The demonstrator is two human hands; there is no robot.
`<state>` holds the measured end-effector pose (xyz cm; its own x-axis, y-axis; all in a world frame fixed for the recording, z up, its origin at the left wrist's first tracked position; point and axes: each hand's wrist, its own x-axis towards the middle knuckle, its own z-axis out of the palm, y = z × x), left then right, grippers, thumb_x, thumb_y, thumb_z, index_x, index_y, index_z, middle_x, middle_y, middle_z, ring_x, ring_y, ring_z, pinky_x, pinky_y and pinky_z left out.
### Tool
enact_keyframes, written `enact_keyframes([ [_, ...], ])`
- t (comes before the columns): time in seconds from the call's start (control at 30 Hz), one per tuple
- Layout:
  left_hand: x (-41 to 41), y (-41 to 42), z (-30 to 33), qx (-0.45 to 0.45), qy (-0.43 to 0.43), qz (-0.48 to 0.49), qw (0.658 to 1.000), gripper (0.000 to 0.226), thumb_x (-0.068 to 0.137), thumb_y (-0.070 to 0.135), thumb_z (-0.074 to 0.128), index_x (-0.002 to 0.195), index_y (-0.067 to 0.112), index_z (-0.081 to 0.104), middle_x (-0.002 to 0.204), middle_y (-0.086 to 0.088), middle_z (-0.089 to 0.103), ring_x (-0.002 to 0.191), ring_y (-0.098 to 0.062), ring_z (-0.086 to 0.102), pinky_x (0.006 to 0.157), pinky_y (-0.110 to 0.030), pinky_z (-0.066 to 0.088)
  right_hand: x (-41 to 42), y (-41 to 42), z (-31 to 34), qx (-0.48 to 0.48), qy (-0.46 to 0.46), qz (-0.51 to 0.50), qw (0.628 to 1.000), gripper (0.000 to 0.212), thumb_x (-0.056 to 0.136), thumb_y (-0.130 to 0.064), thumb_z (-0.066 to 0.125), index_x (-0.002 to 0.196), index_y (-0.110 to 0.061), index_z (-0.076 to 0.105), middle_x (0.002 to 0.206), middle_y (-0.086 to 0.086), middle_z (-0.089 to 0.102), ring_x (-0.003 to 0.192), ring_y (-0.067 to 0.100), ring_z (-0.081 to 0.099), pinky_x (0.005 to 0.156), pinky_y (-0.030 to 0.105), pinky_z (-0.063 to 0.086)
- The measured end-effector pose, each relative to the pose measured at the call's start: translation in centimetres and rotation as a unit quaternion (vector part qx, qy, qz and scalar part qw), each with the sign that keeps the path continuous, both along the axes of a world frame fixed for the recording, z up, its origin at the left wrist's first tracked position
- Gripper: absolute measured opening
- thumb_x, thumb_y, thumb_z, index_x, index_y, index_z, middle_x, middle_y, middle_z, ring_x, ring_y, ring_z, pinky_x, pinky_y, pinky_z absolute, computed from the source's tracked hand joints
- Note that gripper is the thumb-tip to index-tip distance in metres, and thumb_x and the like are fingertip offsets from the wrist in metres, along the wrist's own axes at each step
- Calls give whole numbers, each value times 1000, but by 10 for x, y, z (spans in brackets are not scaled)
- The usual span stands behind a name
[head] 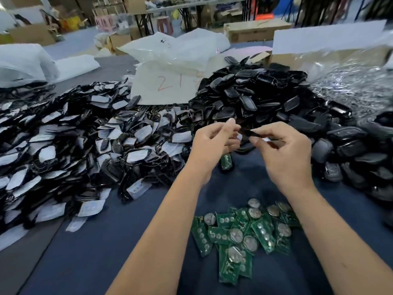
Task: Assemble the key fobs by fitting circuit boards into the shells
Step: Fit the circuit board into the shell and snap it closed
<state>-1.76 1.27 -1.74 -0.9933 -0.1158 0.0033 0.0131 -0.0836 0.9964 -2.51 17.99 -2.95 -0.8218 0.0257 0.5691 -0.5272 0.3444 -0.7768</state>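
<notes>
Both hands are raised above the dark blue cloth at the table's middle. My right hand [282,150] pinches a black shell piece [247,133] between thumb and forefinger. My left hand [212,143] has its fingers curled at that same piece's left end. Just below the hands a shell with a green circuit board [225,161] in it lies on the cloth. A loose heap of green circuit boards [240,233] with round coin cells sits near the front, between my forearms.
A wide pile of black frames with white film [74,145] covers the left. A mound of glossy black shells [255,96] rises behind the hands, with more shells [350,150] at the right. A white bag marked 21 [168,84] and bubble wrap [350,81] lie behind.
</notes>
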Motion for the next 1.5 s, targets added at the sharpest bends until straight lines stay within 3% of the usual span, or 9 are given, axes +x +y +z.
enact_keyframes([
  [0.1,3,-8,8,43,-72,-49,995,42,94,50,67,92,8,72,83,-15,76,66,-21,73,61,-25,59,2,1,1,106,122,-12,987,15,86,-1,81,93,-14,81,94,1,71,94,21,65,82,28,52],
  [0.23,8,-10,8,33,-68,-71,995,16,96,19,73,86,8,79,88,-15,74,76,-22,69,64,-19,58,5,-6,-1,156,169,8,973,16,85,8,76,93,-6,81,95,5,73,96,24,65,83,36,54],
  [0.4,9,-14,10,13,-56,-49,997,20,92,3,75,77,16,80,80,-6,76,69,-20,73,64,-21,59,8,-9,-7,0,42,-5,999,34,89,8,61,111,-14,75,103,-5,74,101,11,70,86,32,59],
  [0.57,11,-8,10,-15,-22,-66,997,17,92,4,74,85,17,80,79,-7,75,67,-20,71,62,-23,59,4,-10,-10,-143,-137,79,977,11,100,-25,64,104,-25,75,88,1,75,75,16,71,52,30,55],
  [0.93,12,1,7,-64,38,-57,996,17,94,-2,70,100,10,81,96,-31,70,73,-18,69,65,-25,59,4,-11,-9,-238,-181,124,946,8,90,-7,73,90,-15,77,75,5,73,56,12,59,47,22,45],
  [1.27,13,10,7,-76,60,-42,994,25,94,-5,67,98,15,81,88,-19,74,78,-21,73,67,-30,62,4,-11,-4,-315,-262,105,906,20,93,-3,71,83,-20,79,82,11,71,69,23,64,44,23,43],
  [1.37,13,11,8,-65,49,-33,996,27,94,-6,66,94,17,81,84,-14,76,75,-21,74,63,-27,60,4,-13,-4,-321,-262,91,906,20,94,-5,69,84,-18,80,80,11,73,72,31,64,49,31,50],
  [1.47,13,11,9,-56,39,-31,997,24,94,-6,65,97,11,80,78,-6,76,71,-18,73,61,-25,59,4,-15,-4,-328,-260,83,904,22,96,-7,68,83,-18,82,85,16,74,81,39,64,66,61,56],
  [1.5,13,11,9,-53,37,-30,997,23,94,-7,65,97,10,80,77,-5,76,71,-18,72,61,-25,59,4,-15,-4,-327,-260,79,905,23,96,-7,67,83,-18,82,84,15,75,80,39,64,61,56,57],
])
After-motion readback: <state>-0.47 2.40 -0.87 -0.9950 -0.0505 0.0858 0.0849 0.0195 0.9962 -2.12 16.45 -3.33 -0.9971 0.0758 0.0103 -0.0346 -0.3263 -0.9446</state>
